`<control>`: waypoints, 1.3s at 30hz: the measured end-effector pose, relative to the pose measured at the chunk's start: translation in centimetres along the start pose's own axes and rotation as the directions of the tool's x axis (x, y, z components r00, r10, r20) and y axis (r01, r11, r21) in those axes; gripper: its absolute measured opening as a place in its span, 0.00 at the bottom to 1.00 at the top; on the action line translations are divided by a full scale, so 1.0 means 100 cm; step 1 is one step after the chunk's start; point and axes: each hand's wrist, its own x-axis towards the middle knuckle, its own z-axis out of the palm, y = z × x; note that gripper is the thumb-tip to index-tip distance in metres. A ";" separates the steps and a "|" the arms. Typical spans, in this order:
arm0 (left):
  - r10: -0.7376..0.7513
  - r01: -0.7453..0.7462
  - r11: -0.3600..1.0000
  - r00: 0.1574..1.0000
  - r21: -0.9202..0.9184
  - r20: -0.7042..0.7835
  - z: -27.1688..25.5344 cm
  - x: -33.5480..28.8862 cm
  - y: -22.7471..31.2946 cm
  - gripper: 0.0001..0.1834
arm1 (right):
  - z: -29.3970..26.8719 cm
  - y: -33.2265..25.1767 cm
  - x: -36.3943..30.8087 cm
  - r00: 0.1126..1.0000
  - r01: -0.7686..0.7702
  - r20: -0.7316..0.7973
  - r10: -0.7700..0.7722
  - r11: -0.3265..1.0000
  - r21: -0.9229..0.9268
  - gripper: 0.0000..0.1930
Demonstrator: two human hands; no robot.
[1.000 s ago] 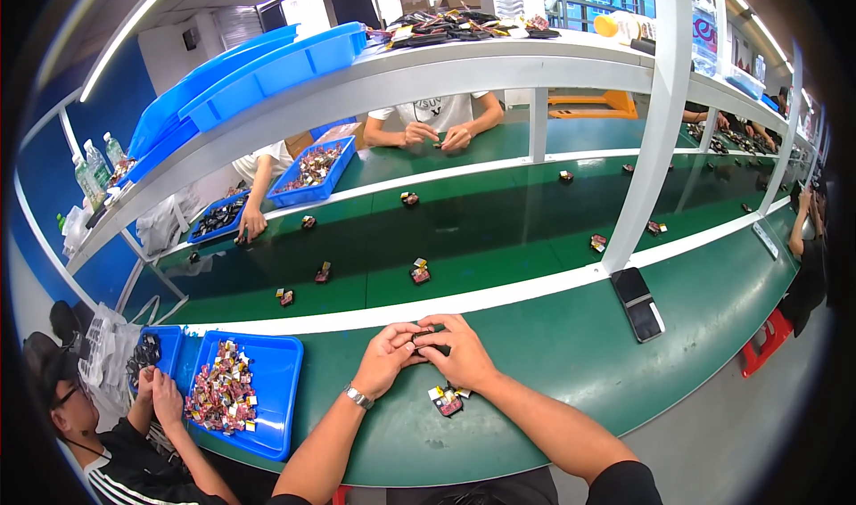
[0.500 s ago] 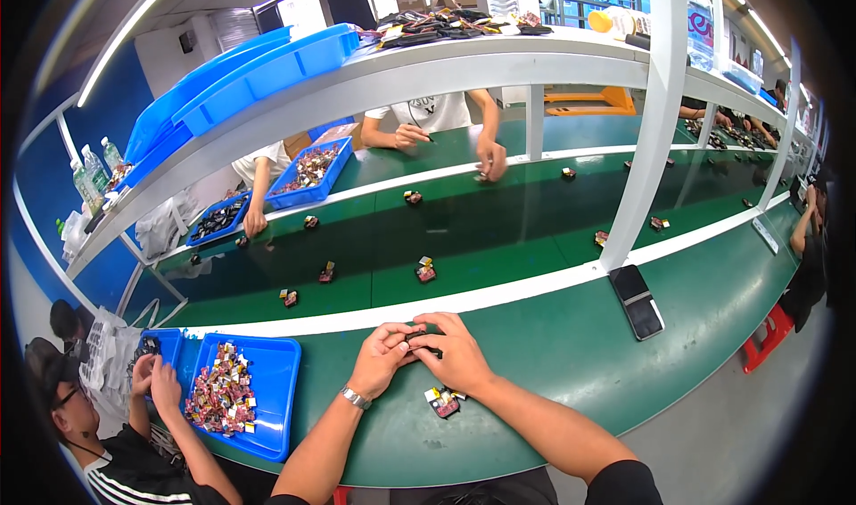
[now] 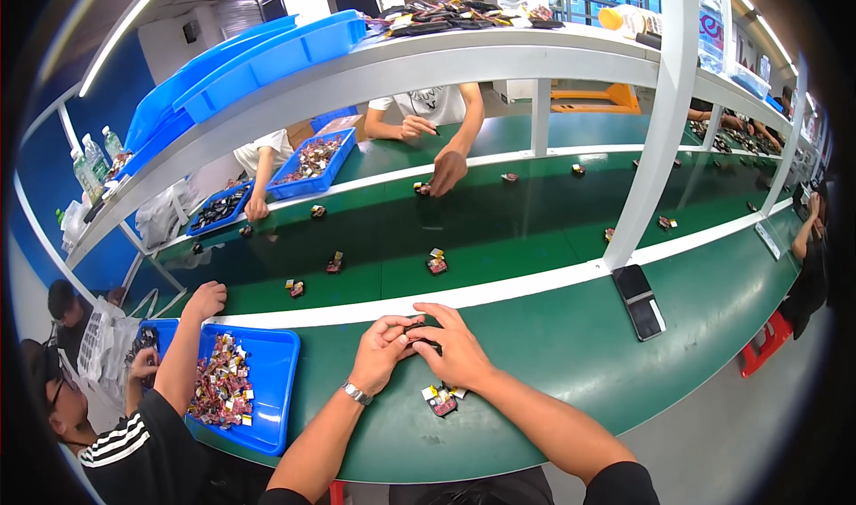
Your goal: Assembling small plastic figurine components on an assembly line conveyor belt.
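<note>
Close together over the green bench, my left hand (image 3: 380,355) and my right hand (image 3: 455,352) are both closed on a small black part (image 3: 423,334). Fingers cover most of it, so its exact kind does not show. A metal-banded watch circles my left wrist. Just below my right hand, a little cluster of small components (image 3: 441,402), dark red, white, yellow and black, lies on the bench. Neither hand touches it.
Left of me, a blue tray (image 3: 291,389) holds many small red-and-white parts; a co-worker (image 3: 134,434) sits beside it. Beyond the white rail, similar pieces (image 3: 436,262) lie along the green belt. A dark phone-like device (image 3: 638,302) lies right, by a white post (image 3: 655,148).
My hands keep nearly the same place and grip. The left co-worker's arm has stretched toward the belt. Across the belt, another person's hand has moved left to a piece there.
</note>
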 end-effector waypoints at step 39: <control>-0.047 0.054 0.997 0.992 0.058 -0.119 0.007 -0.002 0.000 0.11 | 0.006 -0.007 0.004 0.974 0.140 -0.141 -0.178 0.960 -0.244 0.10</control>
